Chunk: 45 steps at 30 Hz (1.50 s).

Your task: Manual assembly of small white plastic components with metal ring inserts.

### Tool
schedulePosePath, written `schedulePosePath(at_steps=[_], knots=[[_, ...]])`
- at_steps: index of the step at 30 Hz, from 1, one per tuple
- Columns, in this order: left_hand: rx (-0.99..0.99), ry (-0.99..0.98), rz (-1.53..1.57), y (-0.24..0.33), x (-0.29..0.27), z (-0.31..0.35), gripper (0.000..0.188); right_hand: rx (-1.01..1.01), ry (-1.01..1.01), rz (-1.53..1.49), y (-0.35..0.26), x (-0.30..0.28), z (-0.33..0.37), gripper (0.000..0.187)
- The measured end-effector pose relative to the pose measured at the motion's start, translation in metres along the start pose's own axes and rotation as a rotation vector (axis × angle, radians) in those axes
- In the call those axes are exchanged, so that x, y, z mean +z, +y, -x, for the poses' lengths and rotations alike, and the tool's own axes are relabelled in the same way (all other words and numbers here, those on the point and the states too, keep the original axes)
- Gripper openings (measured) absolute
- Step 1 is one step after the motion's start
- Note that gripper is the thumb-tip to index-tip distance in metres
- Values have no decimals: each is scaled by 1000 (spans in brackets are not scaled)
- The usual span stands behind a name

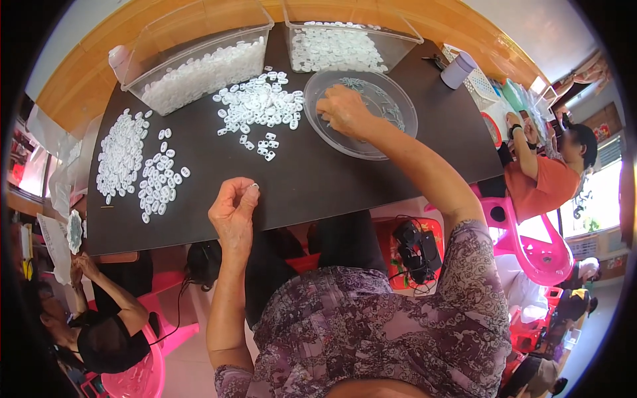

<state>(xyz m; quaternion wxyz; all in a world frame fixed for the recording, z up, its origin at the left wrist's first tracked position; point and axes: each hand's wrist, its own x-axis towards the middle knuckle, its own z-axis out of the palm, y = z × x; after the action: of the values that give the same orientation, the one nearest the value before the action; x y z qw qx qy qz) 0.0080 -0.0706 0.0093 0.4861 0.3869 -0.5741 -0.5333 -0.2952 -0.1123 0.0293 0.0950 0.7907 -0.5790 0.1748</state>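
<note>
My left hand (233, 207) hovers over the near edge of the dark table, thumb and forefinger pinched on a small white piece, mostly hidden by the fingertips. My right hand (345, 113) reaches into a round clear plastic bowl (363, 154), its fingers curled down at the left side; what the fingertips grip there is hidden. Small thin grey-green pieces (391, 114) lie scattered inside the bowl. Left of it spreads a heap of small white two-holed plastic pieces (262, 103), with a few loose ones (267, 147) nearer to me.
Two clear bins (199, 78) (338, 50) of white pieces stand at the back. More white oval pieces (121, 156) (161, 179) lie at the left. A lilac-lidded container (458, 70) stands back right. Other people sit at both sides, on pink chairs (541, 255).
</note>
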Motion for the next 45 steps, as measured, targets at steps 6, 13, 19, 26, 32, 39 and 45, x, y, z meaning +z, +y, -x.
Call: schedulePosePath(at_steps=[6,13,19,26,32,39,45], knots=[[6,0,43,0,-1,1,11,-17,-54,12,1,-5,-3,10],[-7,6,16,1,-1,2,12,248,-7,-336,-6,-25,13,15],[-4,0,53,1,-2,2,13,331,-24,-446,-11,-37,25,18],[-164,10,333,20,-2,9,10,377,2,-638,-42,-58,40,9],[-238,-7,465,29,4,23,12,479,-28,-908,-94,-70,44,7],[-267,8,471,31,5,35,18,299,-16,-1114,-147,-54,41,10],[-96,-9,329,31,3,43,15,321,43,-1145,-176,-38,40,10]])
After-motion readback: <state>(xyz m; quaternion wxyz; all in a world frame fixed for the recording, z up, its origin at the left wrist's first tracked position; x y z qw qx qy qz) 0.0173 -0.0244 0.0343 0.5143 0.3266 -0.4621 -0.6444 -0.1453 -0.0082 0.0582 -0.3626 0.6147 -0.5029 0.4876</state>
